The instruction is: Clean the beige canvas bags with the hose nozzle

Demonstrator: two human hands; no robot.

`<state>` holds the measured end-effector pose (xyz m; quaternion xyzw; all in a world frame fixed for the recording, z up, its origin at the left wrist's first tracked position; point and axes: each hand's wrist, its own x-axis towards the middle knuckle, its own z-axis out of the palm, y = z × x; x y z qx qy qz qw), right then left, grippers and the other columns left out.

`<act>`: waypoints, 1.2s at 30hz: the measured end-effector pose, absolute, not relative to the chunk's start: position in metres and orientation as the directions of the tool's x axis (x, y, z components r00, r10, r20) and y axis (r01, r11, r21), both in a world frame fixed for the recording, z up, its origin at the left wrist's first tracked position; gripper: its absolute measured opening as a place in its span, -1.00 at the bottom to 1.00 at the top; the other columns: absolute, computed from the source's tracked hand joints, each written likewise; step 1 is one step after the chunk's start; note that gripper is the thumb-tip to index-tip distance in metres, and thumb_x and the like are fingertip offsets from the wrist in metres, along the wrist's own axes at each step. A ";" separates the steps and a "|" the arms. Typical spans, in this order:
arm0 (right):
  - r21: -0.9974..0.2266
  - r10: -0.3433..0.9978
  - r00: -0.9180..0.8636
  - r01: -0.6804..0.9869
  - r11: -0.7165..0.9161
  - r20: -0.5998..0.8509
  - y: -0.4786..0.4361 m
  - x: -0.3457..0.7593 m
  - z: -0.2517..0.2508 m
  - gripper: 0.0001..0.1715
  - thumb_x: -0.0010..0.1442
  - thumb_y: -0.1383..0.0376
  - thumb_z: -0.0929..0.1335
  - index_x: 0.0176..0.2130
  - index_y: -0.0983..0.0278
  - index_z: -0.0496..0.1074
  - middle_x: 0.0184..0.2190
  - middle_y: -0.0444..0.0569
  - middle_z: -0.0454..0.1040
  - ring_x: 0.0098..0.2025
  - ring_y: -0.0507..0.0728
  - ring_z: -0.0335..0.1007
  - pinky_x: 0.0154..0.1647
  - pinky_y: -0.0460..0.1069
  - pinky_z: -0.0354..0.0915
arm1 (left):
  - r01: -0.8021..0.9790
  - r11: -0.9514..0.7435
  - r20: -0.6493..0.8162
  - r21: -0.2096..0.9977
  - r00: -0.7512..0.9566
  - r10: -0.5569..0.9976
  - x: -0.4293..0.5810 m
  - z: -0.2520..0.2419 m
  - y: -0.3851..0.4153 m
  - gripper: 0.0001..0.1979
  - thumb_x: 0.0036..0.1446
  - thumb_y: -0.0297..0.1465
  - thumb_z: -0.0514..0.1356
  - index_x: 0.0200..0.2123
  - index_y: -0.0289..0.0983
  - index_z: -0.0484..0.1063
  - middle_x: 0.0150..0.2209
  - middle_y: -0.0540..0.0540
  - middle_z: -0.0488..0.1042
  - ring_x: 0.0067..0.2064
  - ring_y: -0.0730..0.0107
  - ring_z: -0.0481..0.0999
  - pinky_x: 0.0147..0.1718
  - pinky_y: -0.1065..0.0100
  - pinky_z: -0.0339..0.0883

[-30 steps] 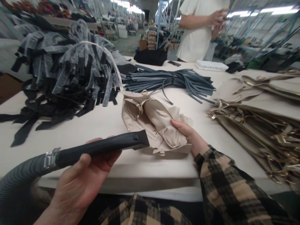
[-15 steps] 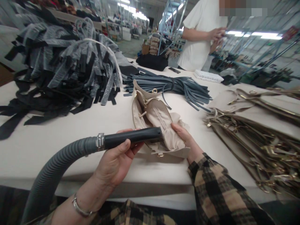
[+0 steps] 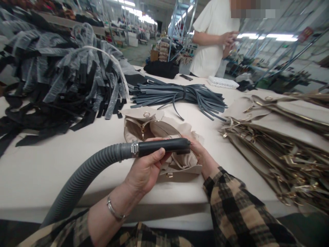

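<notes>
We find the left hand (image 3: 145, 171) with fingers curled around one nozzle (image 3: 164, 146), frame centre. The right hand (image 3: 205, 157) touches one bag (image 3: 164, 128), also centre; its fingers are partly hidden, closure unconfirmed by us. We count one strap bundle (image 3: 167, 92), upper centre.

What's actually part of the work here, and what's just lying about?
In use:
black nozzle on grey ribbed hose, in the left hand
open beige bag, right hand at its side

Lying about:
bundled blue-grey strips
plastic-wrapped black straps
pile of beige bags, perhaps related
</notes>
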<state>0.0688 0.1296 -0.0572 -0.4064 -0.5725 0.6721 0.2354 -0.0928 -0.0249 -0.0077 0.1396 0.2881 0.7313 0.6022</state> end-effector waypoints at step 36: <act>-0.512 0.514 -0.839 0.526 0.679 -0.182 0.062 0.089 0.032 -0.23 0.17 0.51 0.28 0.31 0.15 0.18 0.29 0.11 0.19 0.12 0.20 0.35 0.15 0.13 0.28 | -0.719 -0.274 -0.060 0.638 -0.401 0.914 -0.154 0.011 -0.082 -0.63 -0.09 -0.32 0.48 -0.20 -0.32 0.55 -0.15 -0.03 0.66 0.03 0.07 0.55 0.04 0.06 0.51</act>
